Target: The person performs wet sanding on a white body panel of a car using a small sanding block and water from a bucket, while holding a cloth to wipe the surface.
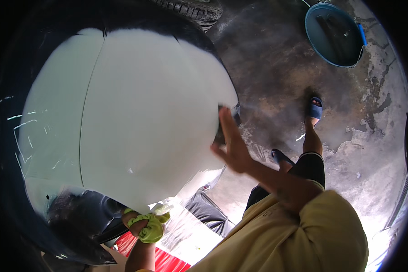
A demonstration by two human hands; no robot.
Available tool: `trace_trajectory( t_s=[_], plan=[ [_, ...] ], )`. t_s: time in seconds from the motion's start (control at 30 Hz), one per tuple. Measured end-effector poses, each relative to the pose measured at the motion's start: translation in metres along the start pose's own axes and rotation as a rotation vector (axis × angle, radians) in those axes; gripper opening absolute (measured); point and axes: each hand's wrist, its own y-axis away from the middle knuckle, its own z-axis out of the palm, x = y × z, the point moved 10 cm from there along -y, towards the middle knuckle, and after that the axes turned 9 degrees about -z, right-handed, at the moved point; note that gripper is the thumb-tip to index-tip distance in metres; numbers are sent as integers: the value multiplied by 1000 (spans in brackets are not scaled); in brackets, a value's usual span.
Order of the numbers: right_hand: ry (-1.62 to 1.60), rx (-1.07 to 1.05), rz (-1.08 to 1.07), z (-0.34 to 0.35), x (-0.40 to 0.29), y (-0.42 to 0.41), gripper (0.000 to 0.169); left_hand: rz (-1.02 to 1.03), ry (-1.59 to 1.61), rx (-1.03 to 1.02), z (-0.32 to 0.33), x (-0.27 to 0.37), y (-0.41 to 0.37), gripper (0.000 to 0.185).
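Observation:
My left hand (pixel 135 222) grips a crumpled lime-green cloth (pixel 151 228) at the lower edge of a large, curved car body panel (pixel 149 108). The panel is coated a matt whitish colour, has dark glossy paint around it and is crossed by a thin seam. My right hand (pixel 234 146), slightly blurred, is at the panel's right edge with thumb and fingers apart. A dark patch (pixel 220 127) shows behind its fingers; whether it is part of the car or a separate thing, I cannot tell.
A tyre (pixel 193 12) is at the top. A teal bucket (pixel 333 34) with liquid and dark items inside stands on the stained concrete floor (pixel 275 74) at upper right. My feet in blue slippers (pixel 315 109) are right of the car. Black plastic sheeting (pixel 207 212) and red material (pixel 170 260) lie below.

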Motion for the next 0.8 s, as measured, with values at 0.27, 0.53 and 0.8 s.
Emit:
trace_trajectory(
  t_s=[0.27, 0.53, 0.8],
  plan=[
    [-364, 220, 722, -8, 146, -52, 91, 73, -20, -13, -1, 9, -11, 46],
    [-505, 170, 649, -5, 204, -59, 89, 115, -52, -15, -6, 20, -8, 46],
    [-71, 136, 60, -12, 20, -44, 96, 240, -82, 44, -4, 1, -1, 49]
  ],
)
